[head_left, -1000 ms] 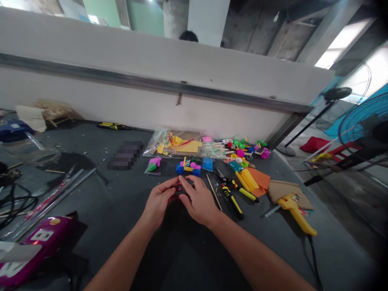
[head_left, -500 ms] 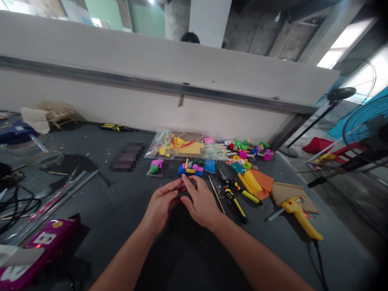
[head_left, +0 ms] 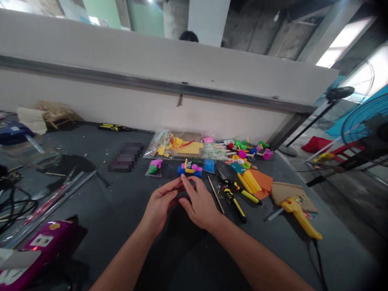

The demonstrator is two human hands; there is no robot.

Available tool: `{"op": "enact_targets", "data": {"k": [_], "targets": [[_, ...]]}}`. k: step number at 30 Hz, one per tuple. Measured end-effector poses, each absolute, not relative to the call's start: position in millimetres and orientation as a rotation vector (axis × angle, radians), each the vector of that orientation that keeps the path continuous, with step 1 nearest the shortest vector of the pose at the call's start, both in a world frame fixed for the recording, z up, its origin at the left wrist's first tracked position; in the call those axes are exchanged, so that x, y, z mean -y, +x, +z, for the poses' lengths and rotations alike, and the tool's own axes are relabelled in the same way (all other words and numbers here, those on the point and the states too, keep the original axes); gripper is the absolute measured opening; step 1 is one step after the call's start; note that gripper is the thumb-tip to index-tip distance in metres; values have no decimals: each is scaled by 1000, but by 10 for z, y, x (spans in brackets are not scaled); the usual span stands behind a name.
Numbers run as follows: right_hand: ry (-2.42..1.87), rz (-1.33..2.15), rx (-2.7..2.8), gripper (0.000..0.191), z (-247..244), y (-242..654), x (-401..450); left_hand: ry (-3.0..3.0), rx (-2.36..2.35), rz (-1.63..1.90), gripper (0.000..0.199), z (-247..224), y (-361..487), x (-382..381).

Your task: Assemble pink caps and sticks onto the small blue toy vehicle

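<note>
While the left hand (head_left: 160,207) and the right hand (head_left: 198,203) hover close together over the dark table (head_left: 100,202), their fingers curl inward and the fingertips (head_left: 183,180) almost meet; whether they pinch anything is too small to tell. Just ahead of those fingertips, toward the table's far edge, sits a small blue-and-yellow craft piece with pink parts (head_left: 189,169), near the hands but not touching them. To its left lies a small plastic bag of pink and green pieces (head_left: 153,167); to its right, a blue packet (head_left: 209,165). Behind them is a clear plastic bag of yellow pieces (head_left: 172,144). Right of the right hand lie a thin wooden stick (head_left: 216,194) and a yellow-and-black screwdriver (head_left: 235,206), with a yellow glue gun (head_left: 298,216) on cardboard (head_left: 285,192) nearer the table's right edge.
</note>
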State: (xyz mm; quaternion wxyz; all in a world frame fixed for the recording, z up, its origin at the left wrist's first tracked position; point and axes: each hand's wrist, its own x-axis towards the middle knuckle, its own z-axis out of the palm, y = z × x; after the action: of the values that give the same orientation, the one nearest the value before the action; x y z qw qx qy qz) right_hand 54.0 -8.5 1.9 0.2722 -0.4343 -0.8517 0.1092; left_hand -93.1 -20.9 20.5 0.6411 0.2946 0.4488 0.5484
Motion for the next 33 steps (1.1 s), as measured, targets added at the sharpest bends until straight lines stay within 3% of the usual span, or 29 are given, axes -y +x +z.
{"op": "enact_targets", "data": {"k": [18,28,33], "targets": [[-1059,353,2269,61,7,547,121,715,-1096,1248,32,154,-946,171],[-985,509,1807,21,71,557,83,882,-1093,1139,27,150,-901,177],[-1000,521,1749,12,71,541,64,978,-1084,1094,26,153,-907,179]]}}
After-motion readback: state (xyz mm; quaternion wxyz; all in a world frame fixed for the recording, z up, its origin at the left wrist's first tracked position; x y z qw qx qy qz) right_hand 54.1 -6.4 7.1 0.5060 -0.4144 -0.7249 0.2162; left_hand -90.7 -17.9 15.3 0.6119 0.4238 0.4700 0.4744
